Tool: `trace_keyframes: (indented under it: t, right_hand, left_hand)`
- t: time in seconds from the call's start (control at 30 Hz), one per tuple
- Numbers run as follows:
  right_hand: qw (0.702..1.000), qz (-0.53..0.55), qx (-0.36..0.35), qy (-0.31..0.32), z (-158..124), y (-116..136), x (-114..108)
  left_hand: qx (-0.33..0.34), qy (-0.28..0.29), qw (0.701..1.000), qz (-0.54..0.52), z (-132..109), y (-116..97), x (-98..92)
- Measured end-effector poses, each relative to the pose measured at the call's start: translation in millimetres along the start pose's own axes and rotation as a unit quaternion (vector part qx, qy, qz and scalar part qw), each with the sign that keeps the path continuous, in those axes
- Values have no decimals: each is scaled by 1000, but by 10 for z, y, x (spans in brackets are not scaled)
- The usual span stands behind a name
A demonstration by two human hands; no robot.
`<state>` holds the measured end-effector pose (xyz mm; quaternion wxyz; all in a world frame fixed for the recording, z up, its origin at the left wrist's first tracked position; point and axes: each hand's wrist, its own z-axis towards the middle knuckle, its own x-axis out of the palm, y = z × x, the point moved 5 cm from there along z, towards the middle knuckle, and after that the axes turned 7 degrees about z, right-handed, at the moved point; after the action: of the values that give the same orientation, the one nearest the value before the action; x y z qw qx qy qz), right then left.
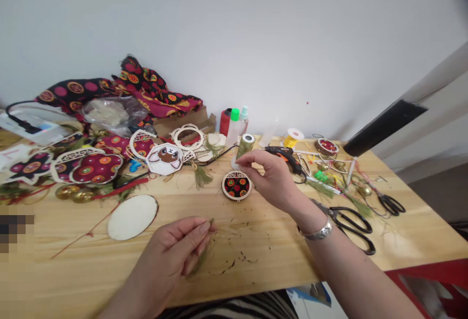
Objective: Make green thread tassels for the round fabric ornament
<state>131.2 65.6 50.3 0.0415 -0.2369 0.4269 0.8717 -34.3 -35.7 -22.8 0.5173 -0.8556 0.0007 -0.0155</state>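
Observation:
My left hand (179,246) is closed in a pinch on a small bundle of olive-green threads (202,256) that hangs down over the wooden table (256,241). My right hand (268,177) is raised over the middle of the table with its fingers pinched together at the base of an olive-green thread spool (244,146); a fine thread seems to run from it, too thin to be sure. Just under the right hand lies a round wooden ornament (236,185) with red patterned fabric inside. A silver bangle (317,232) sits on my right wrist.
Black scissors (353,226) and a second pair (391,204) lie to the right. A glue gun (283,154), yellow spool (292,138), bottles (236,126), wooden frames, fabric-filled ornaments (95,167), a white oval (132,216) and patterned cloth (146,87) crowd the back and left.

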Motion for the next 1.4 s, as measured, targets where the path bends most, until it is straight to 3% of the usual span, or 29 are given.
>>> trace_keyframes:
  t: [0.33, 0.5, 0.63, 0.77, 0.9, 1.0, 1.1, 1.17, 1.2, 1.27, 1.3, 1.33, 1.4]
  right_hand:
    - [992, -54, -44, -104, 395, 6, -158]
    - [986, 55, 29, -156, 661, -64, -267]
    - [968, 139, 59, -198, 849, -6, -422]
    - [956, 139, 10, -257, 957, 219, -692]
    - [944, 81, -98, -306, 942, 579, -1013]
    - [928, 27, -163, -335, 793, 846, -1211]
    - [915, -28, -179, -362, 517, 948, -1307]
    - [932, -85, -130, -329, 311, 839, -1272]
    - [951, -124, -85, -272, 211, 725, -1213]
    - [983, -177, -7, -39, -44, 420, -985]
    - [975, -210, 28, 66, -234, 256, -898]
    - [958, -252, 69, 121, -446, 97, -883]
    - [912, -352, 183, 103, -875, -182, -1058]
  left_hand:
    - [12, -26, 990, -136, 109, -289, 33]
    - [24, -19, 984, -173, 96, -417, 105]
    - [19, -20, 983, -181, 66, -382, 118]
    - [8, -17, 985, -170, 49, -299, 131]
    - [-4, -6, 986, -168, 36, -250, 182]
    - [-12, 2, 987, -162, 38, -220, 213]
    - [-7, 23, 988, -154, 57, -187, 239]
    - [-9, 31, 988, -148, 73, -152, 250]
    - [-10, 33, 989, -146, 81, -134, 254]
    - [-11, 34, 990, -140, 94, -100, 257]
    - [-13, 32, 990, -137, 100, -82, 255]
    - [-17, 30, 990, -135, 107, -64, 251]
    - [-27, 24, 990, -134, 121, -29, 242]
